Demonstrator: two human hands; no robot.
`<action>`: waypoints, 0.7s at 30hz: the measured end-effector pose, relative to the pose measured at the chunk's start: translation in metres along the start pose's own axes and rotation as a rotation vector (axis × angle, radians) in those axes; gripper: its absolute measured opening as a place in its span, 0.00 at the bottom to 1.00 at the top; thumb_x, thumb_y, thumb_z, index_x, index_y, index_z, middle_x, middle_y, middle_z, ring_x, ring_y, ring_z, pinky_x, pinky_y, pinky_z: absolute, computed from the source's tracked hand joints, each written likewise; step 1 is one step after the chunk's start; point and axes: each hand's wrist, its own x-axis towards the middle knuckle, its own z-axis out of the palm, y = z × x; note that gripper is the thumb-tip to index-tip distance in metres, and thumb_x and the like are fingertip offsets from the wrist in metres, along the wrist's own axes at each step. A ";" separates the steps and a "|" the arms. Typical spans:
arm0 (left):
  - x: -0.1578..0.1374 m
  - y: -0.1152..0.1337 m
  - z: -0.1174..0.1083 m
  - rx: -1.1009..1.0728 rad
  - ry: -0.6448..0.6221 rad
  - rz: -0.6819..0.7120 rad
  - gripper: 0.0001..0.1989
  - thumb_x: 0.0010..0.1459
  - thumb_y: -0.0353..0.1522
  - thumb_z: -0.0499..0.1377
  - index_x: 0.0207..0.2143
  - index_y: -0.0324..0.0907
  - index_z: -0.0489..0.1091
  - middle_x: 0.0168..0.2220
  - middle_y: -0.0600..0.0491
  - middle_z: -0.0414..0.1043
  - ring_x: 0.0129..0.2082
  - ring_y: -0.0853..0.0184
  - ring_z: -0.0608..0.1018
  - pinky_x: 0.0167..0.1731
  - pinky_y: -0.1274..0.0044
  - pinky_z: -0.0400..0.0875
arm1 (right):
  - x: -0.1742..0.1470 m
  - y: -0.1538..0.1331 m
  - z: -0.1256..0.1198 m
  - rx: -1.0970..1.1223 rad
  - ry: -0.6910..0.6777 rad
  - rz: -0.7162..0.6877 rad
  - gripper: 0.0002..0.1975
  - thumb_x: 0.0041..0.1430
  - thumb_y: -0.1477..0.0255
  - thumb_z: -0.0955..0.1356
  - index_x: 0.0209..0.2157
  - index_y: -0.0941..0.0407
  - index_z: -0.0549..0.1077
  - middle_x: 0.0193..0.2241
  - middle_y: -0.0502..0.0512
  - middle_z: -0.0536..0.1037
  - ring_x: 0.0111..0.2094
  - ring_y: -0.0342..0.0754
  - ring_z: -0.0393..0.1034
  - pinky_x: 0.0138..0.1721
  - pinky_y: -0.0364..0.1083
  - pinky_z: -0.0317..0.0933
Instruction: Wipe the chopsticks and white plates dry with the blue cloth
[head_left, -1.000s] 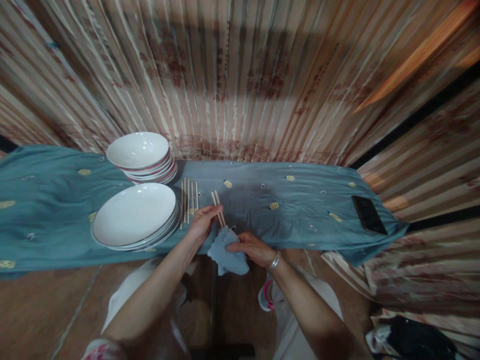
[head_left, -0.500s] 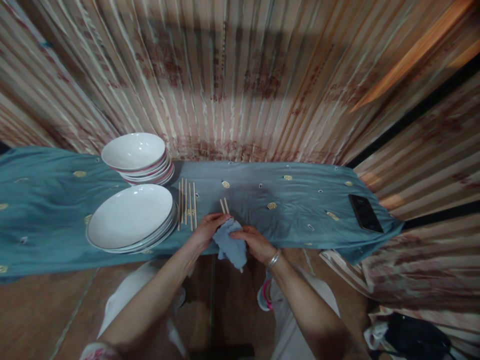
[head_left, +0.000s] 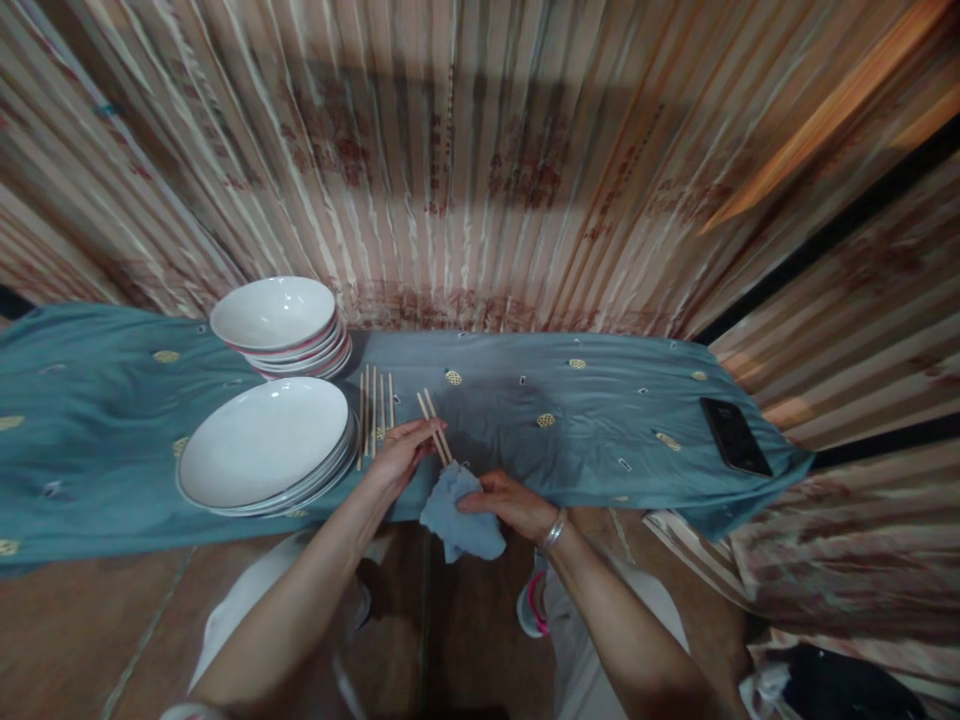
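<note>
Between my hands is a pair of wooden chopsticks (head_left: 435, 425), slanting over the table's near edge. My left hand (head_left: 405, 448) pinches them along their upper part. A light blue cloth (head_left: 461, 515) is wrapped around their lower part, and my right hand (head_left: 517, 503) grips it there. The cloth hides the chopsticks' lower ends. Several more chopsticks (head_left: 367, 415) lie side by side on the table, just left of my left hand.
A stack of white plates (head_left: 262, 445) stands at the left, with a stack of white bowls (head_left: 274, 315) behind it. A black phone (head_left: 735, 436) lies near the right end of the teal tablecloth (head_left: 592, 450). Curtains (head_left: 480, 200) hang behind the table.
My left hand has shifted a little left and away from the cloth, so more of the chopsticks shows. The cloth, in my right hand, now sits lower along them.
</note>
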 end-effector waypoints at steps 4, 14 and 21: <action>0.000 0.002 -0.002 -0.014 0.003 0.004 0.20 0.23 0.39 0.74 0.21 0.38 0.77 0.24 0.50 0.77 0.24 0.72 0.73 0.26 0.80 0.66 | -0.004 -0.001 -0.004 -0.055 -0.045 0.033 0.20 0.34 0.58 0.76 0.24 0.61 0.77 0.20 0.48 0.76 0.22 0.41 0.66 0.30 0.42 0.59; -0.002 -0.008 -0.002 -0.035 -0.050 -0.041 0.19 0.27 0.39 0.74 0.24 0.39 0.79 0.26 0.50 0.78 0.26 0.71 0.74 0.28 0.81 0.68 | 0.000 0.011 -0.006 -0.080 -0.049 0.027 0.22 0.35 0.57 0.76 0.27 0.61 0.78 0.23 0.50 0.78 0.24 0.43 0.69 0.32 0.44 0.61; -0.008 -0.017 0.005 0.008 -0.125 -0.095 0.20 0.26 0.40 0.74 0.24 0.38 0.79 0.25 0.50 0.77 0.24 0.71 0.74 0.26 0.80 0.68 | -0.001 0.006 -0.007 -0.084 -0.013 0.006 0.22 0.36 0.57 0.76 0.27 0.62 0.78 0.23 0.51 0.77 0.25 0.43 0.68 0.33 0.44 0.60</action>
